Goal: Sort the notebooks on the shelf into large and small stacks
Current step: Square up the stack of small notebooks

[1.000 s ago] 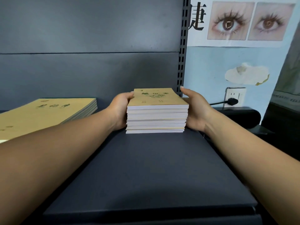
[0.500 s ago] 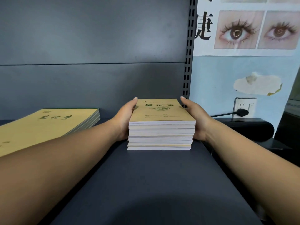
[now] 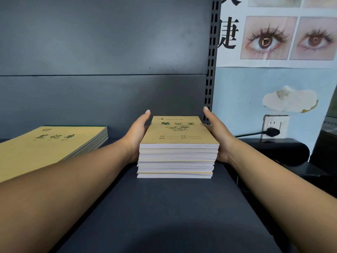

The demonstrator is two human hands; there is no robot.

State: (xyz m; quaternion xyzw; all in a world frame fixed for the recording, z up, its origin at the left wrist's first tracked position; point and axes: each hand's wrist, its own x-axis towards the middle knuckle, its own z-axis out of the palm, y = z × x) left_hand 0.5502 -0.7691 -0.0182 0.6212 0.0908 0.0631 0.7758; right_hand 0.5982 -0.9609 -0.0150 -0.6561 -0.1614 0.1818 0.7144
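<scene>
Notebooks are sitting in two piles on the dark shelf (image 3: 173, 207): the small stack (image 3: 176, 154) mid-shelf, the large stack (image 3: 49, 147) lying well apart at left. The left hand (image 3: 136, 136) and right hand (image 3: 217, 137), fingers straight, are pressing the small stack's sides, seemingly squaring it. Next comes letting go gently. A slotted upright (image 3: 209, 73) is standing just behind.

The small stack (image 3: 177, 154) sits between both hands. The large stack (image 3: 52, 143) lies flat, left of the left hand.
</scene>
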